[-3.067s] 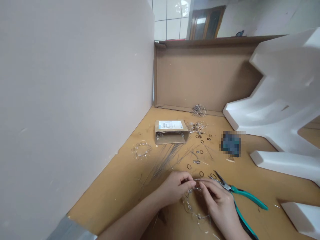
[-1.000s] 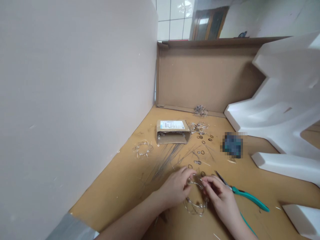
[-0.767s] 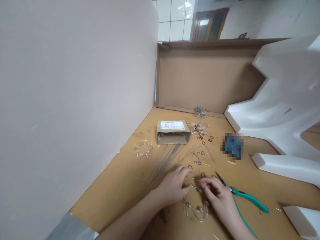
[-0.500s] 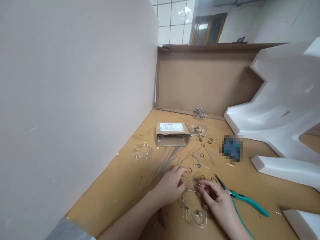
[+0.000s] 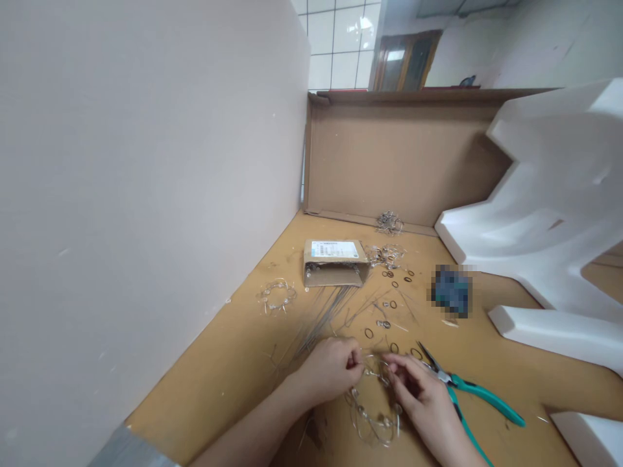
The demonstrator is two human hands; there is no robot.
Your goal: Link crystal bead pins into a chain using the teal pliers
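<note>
My left hand [image 5: 331, 373] is curled in a pinch on the top of a wire loop strung with clear beads [image 5: 372, 408]. My right hand [image 5: 421, 395] pinches the same beaded wire loop from the right, fingertips close to the left hand's. The loop hangs down onto the wooden table [image 5: 233, 363] between my wrists. Green-handled pliers [image 5: 467, 389] lie on the table just right of my right hand, jaws pointing up-left.
A small cardboard box [image 5: 333, 263] lies open at mid-table with straight wires [image 5: 326, 311] fanned out before it. Small dark rings [image 5: 389, 305], a second beaded loop [image 5: 276, 295], a cardboard wall [image 5: 399, 155], a white panel [image 5: 146, 162] and white foam blocks [image 5: 549, 214] surround the spot.
Both hands stayed on the beaded wire loop, shifting slightly nearer to me while turning it; the left fingers have curled tighter. The pliers have not moved.
</note>
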